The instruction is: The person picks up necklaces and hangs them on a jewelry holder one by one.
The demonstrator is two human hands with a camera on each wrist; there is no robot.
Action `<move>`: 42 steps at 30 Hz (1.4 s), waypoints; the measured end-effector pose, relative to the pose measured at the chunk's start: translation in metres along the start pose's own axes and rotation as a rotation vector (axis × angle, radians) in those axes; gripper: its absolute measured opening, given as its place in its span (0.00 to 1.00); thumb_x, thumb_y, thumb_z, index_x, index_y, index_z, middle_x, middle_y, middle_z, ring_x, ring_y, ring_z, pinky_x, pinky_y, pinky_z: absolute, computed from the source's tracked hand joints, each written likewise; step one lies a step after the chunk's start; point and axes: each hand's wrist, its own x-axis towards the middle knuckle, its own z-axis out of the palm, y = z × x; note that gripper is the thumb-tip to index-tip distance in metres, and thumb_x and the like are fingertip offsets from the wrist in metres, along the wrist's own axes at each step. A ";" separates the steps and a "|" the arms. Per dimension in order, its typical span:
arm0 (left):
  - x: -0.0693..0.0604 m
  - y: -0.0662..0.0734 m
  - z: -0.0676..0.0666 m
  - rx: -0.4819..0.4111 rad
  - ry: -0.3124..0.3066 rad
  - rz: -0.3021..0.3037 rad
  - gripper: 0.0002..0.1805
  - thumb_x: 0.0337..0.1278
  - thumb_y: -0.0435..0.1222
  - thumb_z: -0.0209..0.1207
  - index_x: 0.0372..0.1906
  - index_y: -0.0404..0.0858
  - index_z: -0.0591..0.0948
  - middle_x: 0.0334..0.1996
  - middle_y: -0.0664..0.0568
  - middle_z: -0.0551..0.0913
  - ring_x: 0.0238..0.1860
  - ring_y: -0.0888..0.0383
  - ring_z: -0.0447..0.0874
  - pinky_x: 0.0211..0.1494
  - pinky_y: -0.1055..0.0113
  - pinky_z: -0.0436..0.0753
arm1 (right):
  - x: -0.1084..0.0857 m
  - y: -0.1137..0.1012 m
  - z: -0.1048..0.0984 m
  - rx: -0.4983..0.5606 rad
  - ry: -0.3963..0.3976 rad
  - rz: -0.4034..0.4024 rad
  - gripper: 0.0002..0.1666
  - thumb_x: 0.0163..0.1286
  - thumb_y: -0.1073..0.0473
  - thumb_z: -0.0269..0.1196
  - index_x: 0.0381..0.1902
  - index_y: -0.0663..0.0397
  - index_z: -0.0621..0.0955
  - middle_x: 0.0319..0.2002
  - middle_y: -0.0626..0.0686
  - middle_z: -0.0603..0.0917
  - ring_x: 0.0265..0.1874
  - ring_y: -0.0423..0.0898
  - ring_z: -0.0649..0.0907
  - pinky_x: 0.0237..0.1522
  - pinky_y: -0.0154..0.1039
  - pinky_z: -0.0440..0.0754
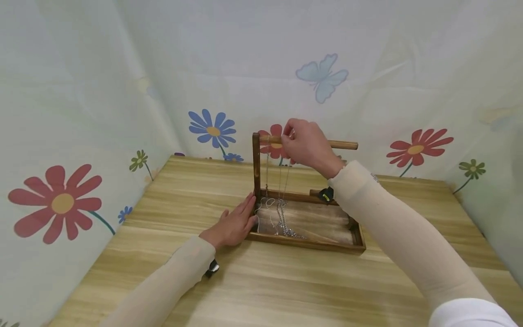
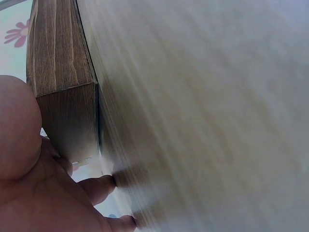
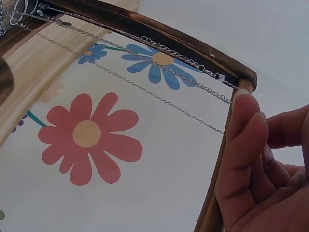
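Observation:
A dark wooden necklace stand has an upright post (image 1: 256, 165), a horizontal bar (image 1: 345, 145) and a shallow tray (image 1: 310, 245) as its base. Fingers extended, my left hand (image 1: 233, 225) rests against the tray's left end; the left wrist view shows its wooden corner (image 2: 63, 53) beside the palm. At the bar, my right hand (image 1: 306, 143) has curled fingers and appears to pinch a thin silver necklace (image 3: 164, 100), though the fingers hide the exact grip. Other silver chains (image 3: 181, 73) run from the bar towards the tray, where a thicker chain (image 1: 283, 222) lies partly heaped.
The stand sits on a wood-grain table (image 1: 294, 281). Behind it hangs a pale cloth backdrop (image 1: 245, 68) printed with flowers and a butterfly (image 1: 323, 77). A dark wrist device (image 1: 326, 195) shows under the right sleeve, another (image 1: 212, 268) by the left.

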 end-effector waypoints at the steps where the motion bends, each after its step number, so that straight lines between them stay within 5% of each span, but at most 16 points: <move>1: 0.000 0.000 0.000 -0.002 0.000 0.000 0.37 0.85 0.49 0.38 0.86 0.40 0.44 0.87 0.52 0.38 0.86 0.45 0.50 0.78 0.25 0.53 | 0.000 0.000 0.000 0.000 0.002 -0.001 0.11 0.80 0.56 0.52 0.45 0.55 0.80 0.26 0.54 0.89 0.18 0.45 0.87 0.28 0.41 0.85; 15: 0.000 0.000 0.001 -0.007 -0.001 0.002 0.37 0.85 0.49 0.38 0.86 0.40 0.43 0.87 0.52 0.37 0.86 0.46 0.49 0.78 0.25 0.52 | -0.014 0.002 0.002 -0.032 0.032 -0.017 0.12 0.78 0.55 0.53 0.51 0.53 0.80 0.26 0.52 0.89 0.17 0.45 0.83 0.22 0.40 0.74; 20: -0.001 0.000 0.000 -0.011 0.000 0.006 0.37 0.85 0.49 0.38 0.86 0.40 0.44 0.87 0.51 0.38 0.86 0.45 0.50 0.78 0.24 0.52 | -0.027 0.003 0.004 -0.083 0.094 -0.070 0.11 0.77 0.56 0.54 0.49 0.53 0.80 0.25 0.52 0.87 0.15 0.48 0.74 0.21 0.40 0.69; 24: -0.001 -0.001 0.001 -0.008 -0.002 0.007 0.37 0.85 0.48 0.38 0.86 0.39 0.43 0.87 0.51 0.38 0.86 0.45 0.50 0.77 0.24 0.53 | -0.040 0.008 0.010 -0.116 0.106 -0.141 0.08 0.76 0.57 0.58 0.45 0.53 0.82 0.26 0.52 0.86 0.18 0.46 0.79 0.26 0.41 0.75; 37: 0.000 -0.001 -0.003 0.000 -0.023 0.010 0.37 0.86 0.49 0.38 0.86 0.41 0.41 0.87 0.53 0.36 0.86 0.46 0.49 0.78 0.24 0.52 | -0.077 0.038 0.049 -0.151 -0.183 -0.311 0.04 0.72 0.62 0.65 0.41 0.53 0.86 0.28 0.45 0.86 0.25 0.38 0.79 0.34 0.38 0.82; 42: -0.001 0.000 0.001 0.000 -0.015 0.002 0.37 0.85 0.49 0.38 0.86 0.41 0.42 0.87 0.52 0.36 0.86 0.45 0.49 0.78 0.24 0.52 | -0.085 0.056 0.069 -0.217 -0.425 -0.309 0.09 0.73 0.63 0.63 0.47 0.50 0.87 0.32 0.46 0.88 0.27 0.38 0.81 0.37 0.39 0.83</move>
